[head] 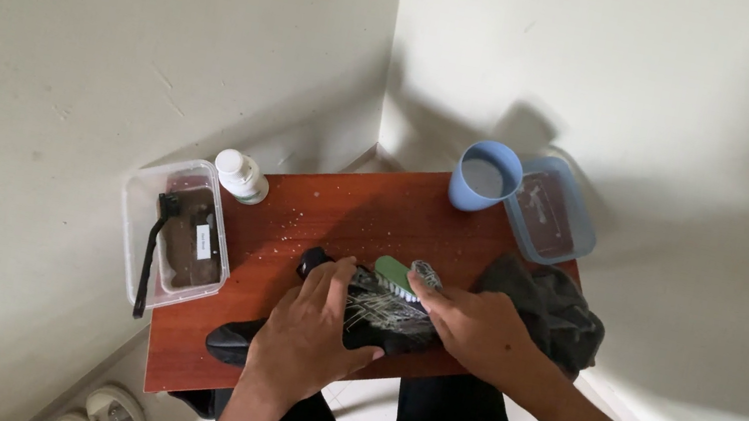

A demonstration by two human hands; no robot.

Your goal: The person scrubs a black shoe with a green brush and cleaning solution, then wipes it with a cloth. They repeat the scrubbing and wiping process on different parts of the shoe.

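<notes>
Cornered table [292,217] — hands [395,331] scrubbing shoe [356,319] mid-top.

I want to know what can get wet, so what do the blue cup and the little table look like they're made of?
Blue cup: likely plastic, with an even matte colour and a thick rim. Table: reddish-brown wood or wood-look laminate, smooth and semi-glossy, with droplets sitting on its surface.

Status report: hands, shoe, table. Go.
Left hand pressing down on black shoe. Right hand gripping green brush on the shoe. Blue cup and dark cloth nearby, clear of the hands.
</notes>
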